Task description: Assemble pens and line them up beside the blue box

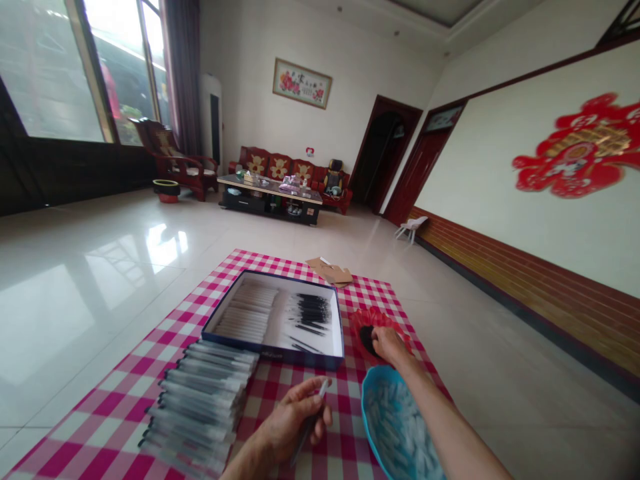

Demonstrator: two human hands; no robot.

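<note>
At six o'clock, left hand (pixel 296 412) is gripping pen (pixel 304 438).
Right hand (pixel 390 345) is probing five-o'clock red dish (pixel 358 321), grip unclear; steadiness should help.

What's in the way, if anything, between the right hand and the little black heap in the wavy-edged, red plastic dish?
Nothing visible: the right hand reaches into the red dish, with its fingertips right at the black heap.

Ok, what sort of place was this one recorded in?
Probably a home's living room: a cushioned wooden sofa behind a low coffee table, with a framed floral picture on the wall.
</note>
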